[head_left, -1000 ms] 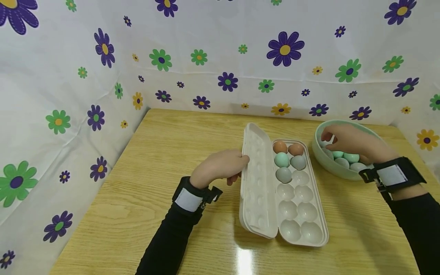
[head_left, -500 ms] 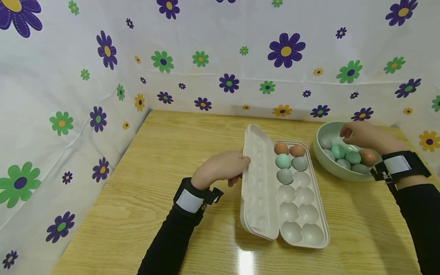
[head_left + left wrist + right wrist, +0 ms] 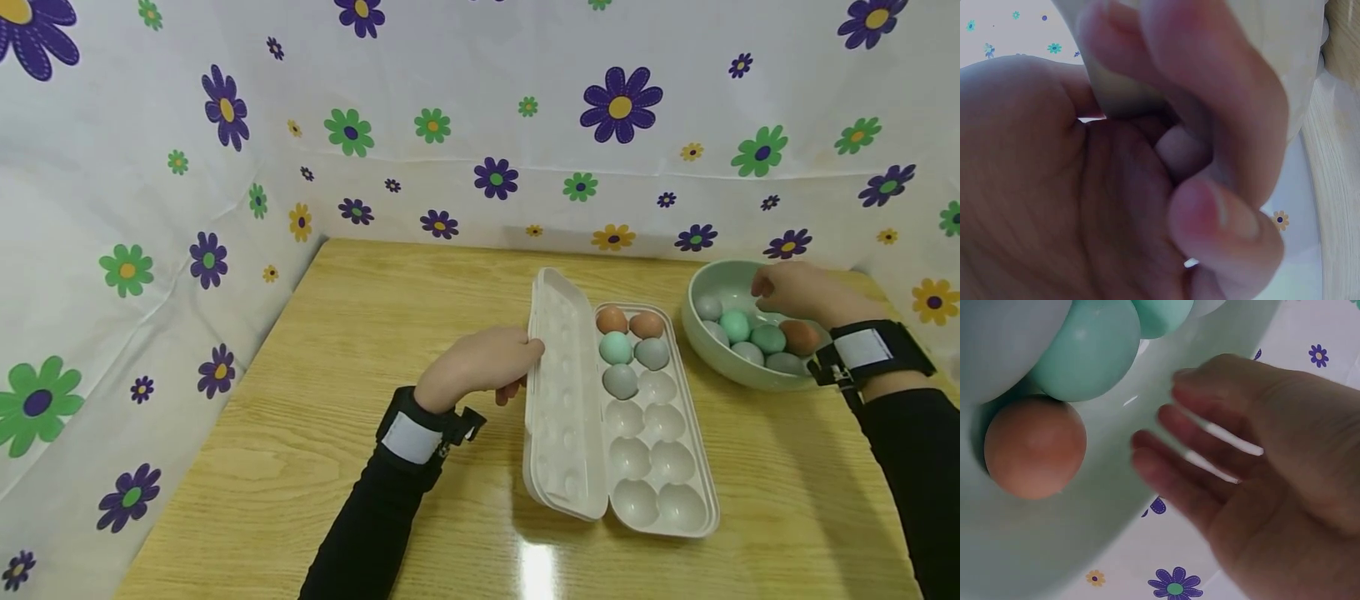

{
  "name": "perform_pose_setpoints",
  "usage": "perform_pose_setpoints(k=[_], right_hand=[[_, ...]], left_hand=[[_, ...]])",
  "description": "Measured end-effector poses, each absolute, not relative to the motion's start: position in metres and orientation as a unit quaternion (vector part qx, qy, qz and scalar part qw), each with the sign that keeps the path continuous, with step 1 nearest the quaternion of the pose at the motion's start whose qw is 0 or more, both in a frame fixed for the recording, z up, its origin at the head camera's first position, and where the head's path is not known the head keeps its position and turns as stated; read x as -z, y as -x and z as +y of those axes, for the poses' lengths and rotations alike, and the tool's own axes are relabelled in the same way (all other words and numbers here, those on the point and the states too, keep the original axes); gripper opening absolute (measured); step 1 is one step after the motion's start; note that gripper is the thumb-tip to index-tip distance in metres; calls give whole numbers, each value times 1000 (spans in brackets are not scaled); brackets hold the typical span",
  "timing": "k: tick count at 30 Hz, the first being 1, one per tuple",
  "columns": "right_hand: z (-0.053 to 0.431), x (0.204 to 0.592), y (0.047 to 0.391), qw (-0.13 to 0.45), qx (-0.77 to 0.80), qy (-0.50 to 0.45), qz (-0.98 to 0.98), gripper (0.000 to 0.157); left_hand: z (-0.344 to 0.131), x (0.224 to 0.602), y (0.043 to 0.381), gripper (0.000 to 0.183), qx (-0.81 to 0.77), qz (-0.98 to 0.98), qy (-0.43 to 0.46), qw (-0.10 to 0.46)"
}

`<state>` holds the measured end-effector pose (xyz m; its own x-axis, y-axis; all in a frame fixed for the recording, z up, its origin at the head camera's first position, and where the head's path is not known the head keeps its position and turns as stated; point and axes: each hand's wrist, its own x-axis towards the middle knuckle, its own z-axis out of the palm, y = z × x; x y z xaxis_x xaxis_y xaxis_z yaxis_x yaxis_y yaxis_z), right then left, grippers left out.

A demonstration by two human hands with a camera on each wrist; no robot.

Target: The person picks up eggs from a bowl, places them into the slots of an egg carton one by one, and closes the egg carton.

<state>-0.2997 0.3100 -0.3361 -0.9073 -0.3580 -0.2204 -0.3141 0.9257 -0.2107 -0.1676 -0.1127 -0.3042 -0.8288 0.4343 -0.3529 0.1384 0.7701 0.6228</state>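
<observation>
A white plastic egg carton (image 3: 693,450) lies unfolded on the table. Its far cups hold brown eggs (image 3: 611,320), a mint egg (image 3: 616,347) and grey eggs (image 3: 620,381); the nearer cups hold no eggs. My left hand (image 3: 480,362) grips the outer edge of the raised carton lid (image 3: 564,400), fingers curled behind it. At the back right, my right hand (image 3: 798,292) hovers in a pale green bowl (image 3: 738,371) with loosely bent fingers and nothing in them. Below and beside it are a brown egg (image 3: 1035,447), green eggs (image 3: 1088,350) and grey ones (image 3: 707,307).
A wooden table (image 3: 300,450) carries everything. Flower-printed white cloth (image 3: 450,100) stands behind and to the left of it. The bowl sits close to the carton's far right side, near the back edge.
My right hand has moved right inside the bowl, from the left-hand eggs to its back right, uncovering eggs that it hid. The left hand keeps its hold on the lid.
</observation>
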Motion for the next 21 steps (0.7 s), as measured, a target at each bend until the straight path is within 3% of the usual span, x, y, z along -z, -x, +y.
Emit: perform_pose_setpoints(k=[8,17,21], right_hand=[[313,331,288,184,71,106,975,31],[319,326,279,256,69,45,963,8],[320,327,285,308,57,44,949,11]], left_hand=[[-112,302,168,44,-301,907,-157,248],[-113,303,169,43,-304,907,-157,246],[-113,303,169,43,-301,907,-157,248]])
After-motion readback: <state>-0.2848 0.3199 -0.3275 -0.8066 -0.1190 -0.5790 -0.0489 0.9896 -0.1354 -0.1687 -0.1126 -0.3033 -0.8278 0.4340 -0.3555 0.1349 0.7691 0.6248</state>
